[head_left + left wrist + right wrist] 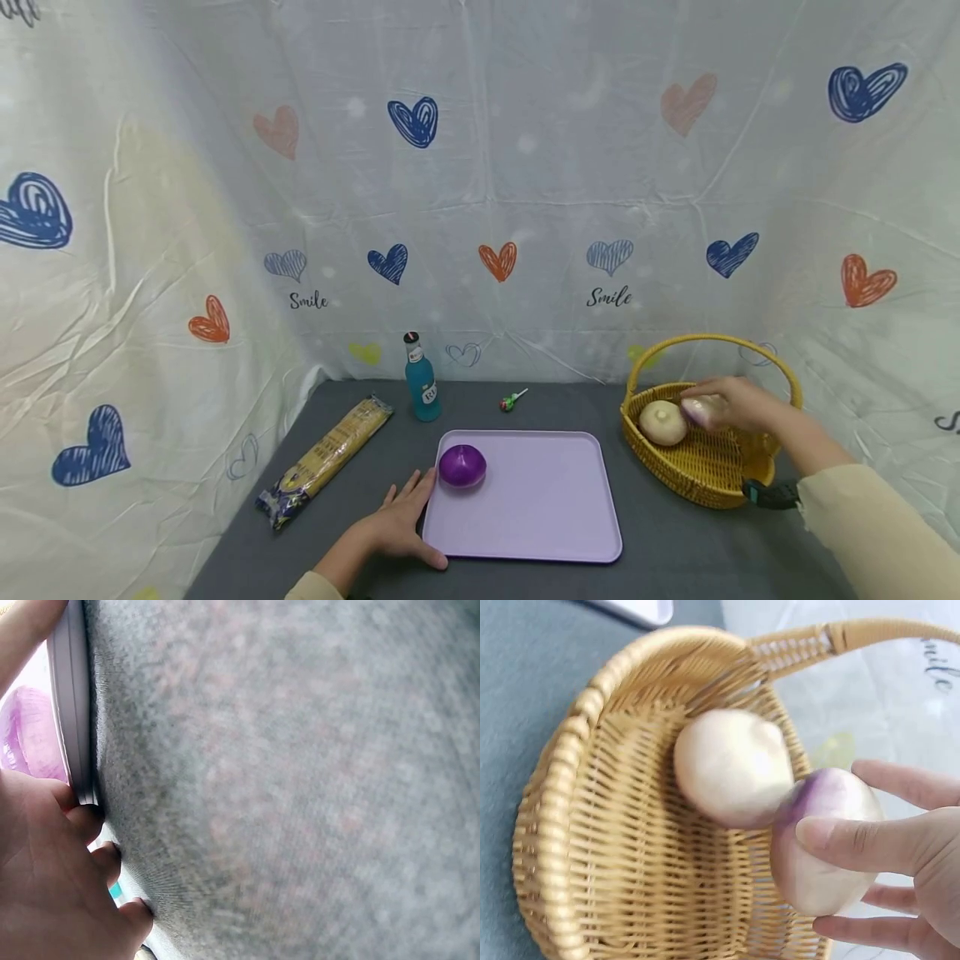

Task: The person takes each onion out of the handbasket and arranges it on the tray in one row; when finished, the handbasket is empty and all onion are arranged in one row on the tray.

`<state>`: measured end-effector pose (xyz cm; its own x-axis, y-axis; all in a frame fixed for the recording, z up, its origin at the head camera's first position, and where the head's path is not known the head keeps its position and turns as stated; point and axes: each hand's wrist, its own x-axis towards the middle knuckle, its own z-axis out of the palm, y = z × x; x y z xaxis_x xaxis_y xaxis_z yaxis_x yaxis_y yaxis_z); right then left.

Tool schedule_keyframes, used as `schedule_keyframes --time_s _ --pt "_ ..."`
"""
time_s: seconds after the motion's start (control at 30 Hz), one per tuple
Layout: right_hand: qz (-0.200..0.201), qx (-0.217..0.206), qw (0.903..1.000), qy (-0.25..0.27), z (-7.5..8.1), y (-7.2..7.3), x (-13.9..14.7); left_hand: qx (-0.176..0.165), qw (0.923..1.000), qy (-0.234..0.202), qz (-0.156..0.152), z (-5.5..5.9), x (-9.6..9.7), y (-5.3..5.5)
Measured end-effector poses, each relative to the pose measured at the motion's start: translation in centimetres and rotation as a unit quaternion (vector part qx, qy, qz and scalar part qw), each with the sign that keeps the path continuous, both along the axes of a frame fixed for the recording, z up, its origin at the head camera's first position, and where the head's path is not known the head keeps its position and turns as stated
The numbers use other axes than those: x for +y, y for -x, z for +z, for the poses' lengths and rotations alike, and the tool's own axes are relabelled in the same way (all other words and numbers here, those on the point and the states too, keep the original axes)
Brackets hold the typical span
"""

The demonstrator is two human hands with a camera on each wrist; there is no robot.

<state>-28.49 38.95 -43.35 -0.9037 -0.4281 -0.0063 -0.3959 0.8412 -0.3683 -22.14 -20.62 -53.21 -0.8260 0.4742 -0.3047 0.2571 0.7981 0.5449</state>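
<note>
In the head view my right hand [731, 404] is over the yellow wicker basket [705, 492] and grips a white-and-purple turnip [703, 410]. The right wrist view shows the thumb on the near face of the turnip [829, 840] and fingers behind it. Beside it in the basket lies a round, cream-white vegetable [663, 422] with a small nub. At the pale lilac tray [540, 500], my left hand [397, 521] touches the left edge, fingers spread and thumb near the front corner. A shiny purple onion [462, 466] sits in the tray's back left corner.
A blue bottle [423, 383] stands upright behind the tray, with a small lollipop [512, 401] to its right. Left of the tray lies a long pack of noodles [326, 461]. The basket's tall handle [712, 337] arches over it. A heart-printed white curtain [487, 167] surrounds the dark tabletop.
</note>
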Motion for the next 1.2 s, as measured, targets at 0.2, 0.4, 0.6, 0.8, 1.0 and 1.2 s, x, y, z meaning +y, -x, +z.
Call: schedule_keyframes --time_s 0.2,0.4,0.6,0.8,1.0,1.2 --pt "-0.001 0.02 0.9998 0.008 0.7 -0.6 -0.7 0.001 1.0 0.001 -0.001 -0.1 -0.1 0.0" --pt "0.0 0.042 0.999 0.015 1.4 -1.2 -1.6 -0.001 1.0 0.0 -0.002 0.0 -0.1 -0.1" --pt "0.013 0.051 0.9981 0.03 2.4 -2.1 -2.8 0.001 1.0 0.0 -0.001 0.0 -0.1 -0.1" --pt "0.03 0.053 0.9966 0.056 3.0 -2.5 -4.1 0.002 1.0 -0.001 -0.003 -0.1 -0.2 -0.1" --pt "0.043 0.062 0.9952 0.061 3.4 -2.7 -5.4 0.003 1.0 0.0 -0.006 -0.3 -0.2 0.1" --pt "0.055 0.061 0.9944 0.067 3.6 -2.8 -6.8 -0.002 1.0 0.001 -0.003 -0.2 -0.2 0.2"
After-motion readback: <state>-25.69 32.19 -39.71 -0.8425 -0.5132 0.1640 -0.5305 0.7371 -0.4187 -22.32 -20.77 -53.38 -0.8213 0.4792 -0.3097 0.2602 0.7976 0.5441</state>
